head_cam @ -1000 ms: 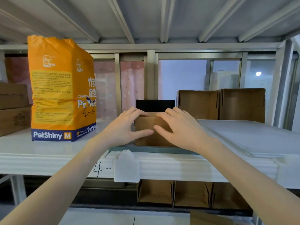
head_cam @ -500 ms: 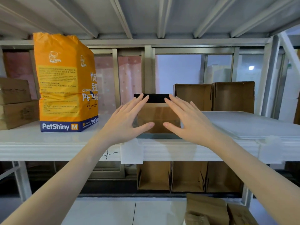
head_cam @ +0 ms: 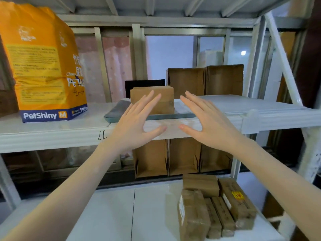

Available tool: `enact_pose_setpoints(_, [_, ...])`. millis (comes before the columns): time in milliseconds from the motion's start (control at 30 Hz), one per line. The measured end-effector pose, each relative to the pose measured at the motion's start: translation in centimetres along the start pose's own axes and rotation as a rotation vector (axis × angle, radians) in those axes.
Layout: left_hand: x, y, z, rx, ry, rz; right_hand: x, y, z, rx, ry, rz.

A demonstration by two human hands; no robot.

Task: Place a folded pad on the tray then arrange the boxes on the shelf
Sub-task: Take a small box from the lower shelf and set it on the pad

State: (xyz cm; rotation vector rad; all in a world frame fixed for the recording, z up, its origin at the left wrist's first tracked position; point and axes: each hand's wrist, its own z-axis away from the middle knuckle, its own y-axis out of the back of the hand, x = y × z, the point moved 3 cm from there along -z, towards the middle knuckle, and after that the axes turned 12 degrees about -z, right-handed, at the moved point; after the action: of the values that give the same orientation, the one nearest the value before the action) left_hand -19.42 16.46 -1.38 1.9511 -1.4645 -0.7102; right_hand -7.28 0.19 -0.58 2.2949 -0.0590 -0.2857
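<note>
Cardboard, brown and matte, makes the small box [head_cam: 152, 100] that stands upright on the tray [head_cam: 182, 116], a flat dark-green pan at the shelf [head_cam: 52, 134] edge. Left of the box, the grey folded pad [head_cam: 118, 108] lies soft in the tray. Both grips are apart: left hand [head_cam: 137, 126] and right hand [head_cam: 206, 126] hover with straight fingers in front of the box, holding nothing. I judge the arranging step is in hand; next, one taped box from the pile [head_cam: 215, 206] below the box must be lifted.
</note>
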Motion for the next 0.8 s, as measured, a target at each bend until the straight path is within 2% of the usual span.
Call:
enact_pose_setpoints(267, [4.2, -1.4, 1.0, -0.001, -0.060, 0.093, 1.8, 0.8, 3.6, -0.039, 0.032, 0.021])
enact_pose_setpoints(533, [11.3, -6.3, 2.8, -0.059, -0.153, 0.156, 6.8, 0.4, 9.0, -0.193, 0.064, -0.009])
enact_pose_setpoints(633, [13.3, -9.6, 4.3, -0.112, -0.125, 0.206, 9.5, -0.8, 11.4, -0.269, 0.083, -0.035])
enact_pose_setpoints(800, [15.0, -15.8, 6.2, -0.266, 0.037, 0.233, 14.2, -4.5, 14.6, -0.407, 0.051, -0.118])
